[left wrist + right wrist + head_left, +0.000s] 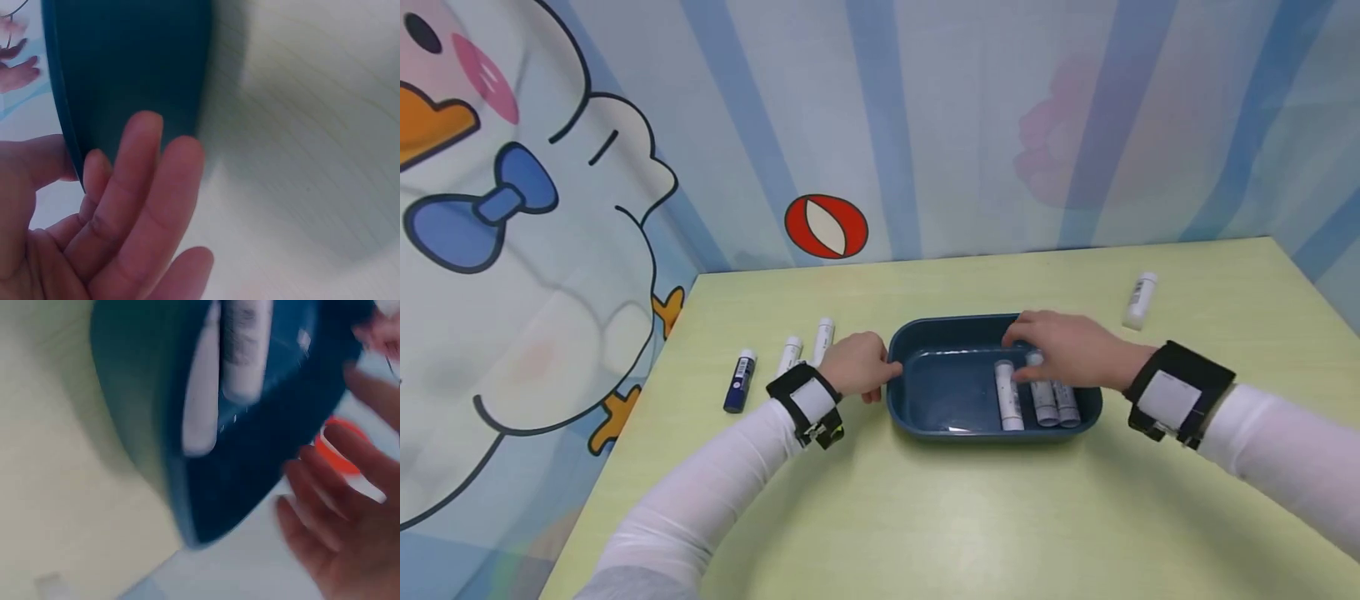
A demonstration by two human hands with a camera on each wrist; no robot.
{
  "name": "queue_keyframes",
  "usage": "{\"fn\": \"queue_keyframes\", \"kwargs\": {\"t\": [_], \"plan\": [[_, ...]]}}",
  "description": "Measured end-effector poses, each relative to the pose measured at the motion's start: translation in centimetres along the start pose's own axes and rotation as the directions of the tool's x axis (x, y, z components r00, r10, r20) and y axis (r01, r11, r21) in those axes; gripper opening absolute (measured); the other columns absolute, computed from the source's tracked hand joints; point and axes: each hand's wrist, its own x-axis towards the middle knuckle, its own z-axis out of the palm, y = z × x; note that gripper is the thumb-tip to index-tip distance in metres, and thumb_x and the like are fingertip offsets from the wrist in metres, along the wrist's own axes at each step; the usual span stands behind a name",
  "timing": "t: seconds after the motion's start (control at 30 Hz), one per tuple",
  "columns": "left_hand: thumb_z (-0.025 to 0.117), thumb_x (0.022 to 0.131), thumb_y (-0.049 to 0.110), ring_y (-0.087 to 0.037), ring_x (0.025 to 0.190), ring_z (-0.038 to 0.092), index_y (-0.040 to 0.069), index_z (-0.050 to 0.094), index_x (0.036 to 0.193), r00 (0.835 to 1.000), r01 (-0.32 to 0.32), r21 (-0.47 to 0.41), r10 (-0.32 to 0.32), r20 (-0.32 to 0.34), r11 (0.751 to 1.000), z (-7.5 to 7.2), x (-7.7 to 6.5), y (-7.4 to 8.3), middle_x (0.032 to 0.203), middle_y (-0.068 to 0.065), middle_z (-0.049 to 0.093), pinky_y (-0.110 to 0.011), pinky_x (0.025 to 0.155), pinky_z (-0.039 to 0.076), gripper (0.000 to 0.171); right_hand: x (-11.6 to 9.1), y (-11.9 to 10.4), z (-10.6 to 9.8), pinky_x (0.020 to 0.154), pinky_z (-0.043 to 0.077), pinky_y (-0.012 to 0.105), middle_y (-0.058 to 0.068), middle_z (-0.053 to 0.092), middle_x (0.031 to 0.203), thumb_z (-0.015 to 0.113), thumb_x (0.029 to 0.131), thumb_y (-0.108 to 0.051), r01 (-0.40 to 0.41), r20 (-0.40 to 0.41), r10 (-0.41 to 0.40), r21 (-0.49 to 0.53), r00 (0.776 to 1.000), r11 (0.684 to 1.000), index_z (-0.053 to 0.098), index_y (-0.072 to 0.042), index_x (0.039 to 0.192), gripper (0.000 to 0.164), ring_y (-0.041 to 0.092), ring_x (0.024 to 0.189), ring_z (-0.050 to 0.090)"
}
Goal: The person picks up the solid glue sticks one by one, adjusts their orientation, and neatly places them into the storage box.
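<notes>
My left hand (859, 367) pinches the left rim of a dark blue tray (951, 396), thumb on the inner side and fingers against the outer wall (131, 81), as the left wrist view shows. Over the tray's right part is my right hand (1067, 346), its fingers spread and slightly bent, with nothing held. Beneath it in the tray lie white capped tubes that look like glue sticks: one (1009, 400) a little apart, two others (1043, 403) (1067, 405) side by side. My right hand partly covers their far ends.
Left of the tray lie a dark blue tube with a white cap (740, 383) and two white tubes (790, 354) (823, 337), partly behind my left hand. Another white tube (1140, 300) lies at the back right of the pale table (940, 517). A printed curtain (955, 125) hangs behind.
</notes>
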Motion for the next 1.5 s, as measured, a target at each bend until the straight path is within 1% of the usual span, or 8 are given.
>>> {"fn": "queue_keyframes", "kwargs": {"t": [0.13, 0.3, 0.37, 0.73, 0.93, 1.1, 1.27, 1.5], "plan": [[0.06, 0.097, 0.028, -0.016, 0.051, 0.065, 0.007, 0.065, 0.062, 1.0, 0.002, 0.003, -0.002, -0.005, 1.0, 0.0, -0.1, 0.1, 0.051, 0.002, 0.062, -0.028, 0.053, 0.048, 0.041, 0.3, -1.6, 1.8, 0.079, 0.052, 0.043, 0.013, 0.06, 0.115, 0.081, 0.078, -0.039, 0.072, 0.124, -0.057, -0.117, 0.991, 0.99, 0.067, -0.01, 0.116, 0.05, 0.028, 0.099, 0.058], [0.06, 0.097, 0.028, -0.018, 0.053, 0.066, 0.006, 0.066, 0.062, 1.0, 0.0, 0.006, 0.0, -0.003, 1.0, 0.0, -0.3, 0.3, 0.051, 0.001, 0.063, -0.027, 0.051, 0.046, 0.041, 0.8, -2.3, 3.1, 0.072, 0.052, 0.036, 0.011, 0.06, 0.112, 0.084, 0.075, -0.033, 0.163, 0.135, -0.144, -0.147, 0.98, 0.976, 0.071, -0.012, 0.108, 0.041, 0.024, 0.093, 0.056], [0.06, 0.097, 0.028, -0.018, 0.053, 0.066, 0.006, 0.066, 0.062, 1.0, 0.0, 0.005, 0.0, -0.001, 1.0, 0.0, -0.3, 0.3, 0.051, 0.001, 0.063, -0.027, 0.05, 0.045, 0.041, 1.1, -2.5, 3.3, 0.073, 0.052, 0.035, 0.01, 0.059, 0.11, 0.084, 0.075, -0.031, 0.177, 0.145, -0.157, -0.136, 0.977, 0.975, 0.072, -0.011, 0.106, 0.038, 0.024, 0.093, 0.056], [0.06, 0.096, 0.028, -0.017, 0.051, 0.065, 0.007, 0.065, 0.06, 1.0, -0.003, 0.009, 0.003, -0.013, 1.0, -0.1, -0.2, 0.2, 0.05, 0.002, 0.062, -0.026, 0.049, 0.044, 0.042, 1.5, -2.2, 3.0, 0.085, 0.051, 0.04, 0.013, 0.057, 0.116, 0.082, 0.079, -0.02, 0.159, 0.229, -0.147, -0.036, 0.962, 0.987, 0.073, -0.008, 0.105, 0.03, 0.025, 0.095, 0.061], [0.06, 0.097, 0.027, -0.017, 0.052, 0.065, 0.007, 0.065, 0.061, 1.0, 0.005, 0.01, -0.005, -0.012, 1.0, 0.0, -0.3, 0.2, 0.05, 0.002, 0.062, -0.027, 0.05, 0.046, 0.041, 1.5, -1.7, 2.6, 0.093, 0.048, 0.045, 0.02, 0.054, 0.127, 0.078, 0.082, -0.013, 0.106, 0.275, -0.106, 0.016, 0.956, 0.994, 0.071, -0.005, 0.11, 0.03, 0.032, 0.109, 0.058], [0.06, 0.097, 0.027, -0.018, 0.053, 0.066, 0.007, 0.064, 0.061, 1.0, 0.001, 0.011, -0.001, -0.009, 1.0, 0.0, -0.4, 0.3, 0.051, 0.001, 0.062, -0.027, 0.051, 0.046, 0.041, 1.5, -1.0, 2.3, 0.093, 0.048, 0.045, 0.023, 0.053, 0.131, 0.077, 0.083, -0.012, 0.077, 0.293, -0.065, -0.031, 0.954, 0.997, 0.07, -0.005, 0.111, 0.03, 0.036, 0.115, 0.056], [0.06, 0.097, 0.027, -0.02, 0.055, 0.068, 0.007, 0.065, 0.061, 1.0, 0.0, 0.017, 0.0, -0.01, 1.0, 0.0, -0.3, 0.2, 0.05, 0.002, 0.062, -0.027, 0.05, 0.046, 0.041, 1.3, -0.6, 2.1, 0.094, 0.047, 0.048, 0.023, 0.055, 0.129, 0.072, 0.083, -0.003, 0.051, 0.299, -0.023, -0.086, 0.954, 0.995, 0.07, -0.004, 0.112, 0.029, 0.036, 0.113, 0.057], [0.06, 0.097, 0.027, -0.015, 0.049, 0.064, 0.007, 0.064, 0.06, 1.0, -0.004, 0.019, 0.005, -0.014, 1.0, 0.0, -0.4, 0.4, 0.05, 0.002, 0.062, -0.027, 0.05, 0.045, 0.041, 1.1, -0.6, 2.1, 0.094, 0.046, 0.05, 0.022, 0.058, 0.125, 0.073, 0.081, -0.003, 0.081, 0.282, -0.037, -0.144, 0.959, 0.986, 0.07, -0.004, 0.11, 0.029, 0.039, 0.115, 0.055]]}}
